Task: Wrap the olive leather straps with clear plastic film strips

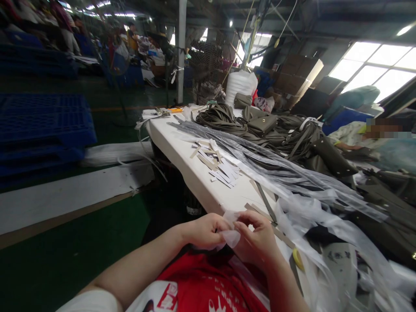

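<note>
Both hands meet in front of my red shirt, at the near edge of the white table. Curled fingers of my left hand grip a thin translucent plastic sheet. My right hand pinches the same sheet between thumb and forefinger. The sheet is crumpled, and part of it is hidden behind the fingers. Just beyond the hands lie dark strips and a small pile of white and beige paper slips.
Dark olive straps and bag pieces are heaped along the table, with long plastic-covered strips before them. A yellow tape roll lies right. Blue pallets stand left on the floor. A co-worker's arm shows at right.
</note>
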The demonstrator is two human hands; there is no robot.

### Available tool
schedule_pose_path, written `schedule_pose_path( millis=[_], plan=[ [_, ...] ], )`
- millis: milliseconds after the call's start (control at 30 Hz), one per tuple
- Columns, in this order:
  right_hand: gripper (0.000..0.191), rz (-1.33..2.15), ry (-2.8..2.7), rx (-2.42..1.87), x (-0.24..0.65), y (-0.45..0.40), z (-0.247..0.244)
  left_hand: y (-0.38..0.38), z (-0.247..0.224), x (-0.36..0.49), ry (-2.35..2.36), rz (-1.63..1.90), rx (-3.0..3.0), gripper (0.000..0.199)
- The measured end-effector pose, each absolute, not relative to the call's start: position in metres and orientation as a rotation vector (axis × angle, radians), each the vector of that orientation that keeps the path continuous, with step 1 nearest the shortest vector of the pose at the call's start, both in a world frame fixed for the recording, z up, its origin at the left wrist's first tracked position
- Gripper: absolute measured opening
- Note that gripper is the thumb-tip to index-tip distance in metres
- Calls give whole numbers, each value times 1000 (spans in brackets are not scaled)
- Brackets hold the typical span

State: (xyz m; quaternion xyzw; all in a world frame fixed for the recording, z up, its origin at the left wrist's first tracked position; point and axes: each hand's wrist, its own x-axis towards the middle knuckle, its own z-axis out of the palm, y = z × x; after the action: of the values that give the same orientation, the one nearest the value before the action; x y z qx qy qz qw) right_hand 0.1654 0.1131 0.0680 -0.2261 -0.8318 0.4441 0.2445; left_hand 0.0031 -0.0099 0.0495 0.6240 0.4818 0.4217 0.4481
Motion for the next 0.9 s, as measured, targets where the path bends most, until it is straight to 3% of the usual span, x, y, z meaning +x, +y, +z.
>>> schedule_pose_path(
  millis=[200, 367, 500, 733, 833, 900],
  plan=[
    [19, 1039, -2352, -572, 166, 108, 66, -11, 44, 5, 1132, 1041, 1523, 35],
    [31, 1058, -2262, -617, 165, 108, 62, -9, 46, 10, 1115, 1047, 1502, 42],
    [12, 1188, -2120, -569, 173, 111, 64, -7, 46, 11, 1158, 1110, 1413, 52],
    [16, 1224, -2329, -431, 181, 106, 73, -3, 46, 6, 1204, 1176, 1399, 60],
    [8, 1186, -2376, -456, 175, 103, 71, -3, 43, 8, 1176, 1134, 1399, 62],
    [14, 1159, -2361, -491, 173, 104, 67, -3, 42, 8, 1156, 1137, 1427, 61]
  ],
)
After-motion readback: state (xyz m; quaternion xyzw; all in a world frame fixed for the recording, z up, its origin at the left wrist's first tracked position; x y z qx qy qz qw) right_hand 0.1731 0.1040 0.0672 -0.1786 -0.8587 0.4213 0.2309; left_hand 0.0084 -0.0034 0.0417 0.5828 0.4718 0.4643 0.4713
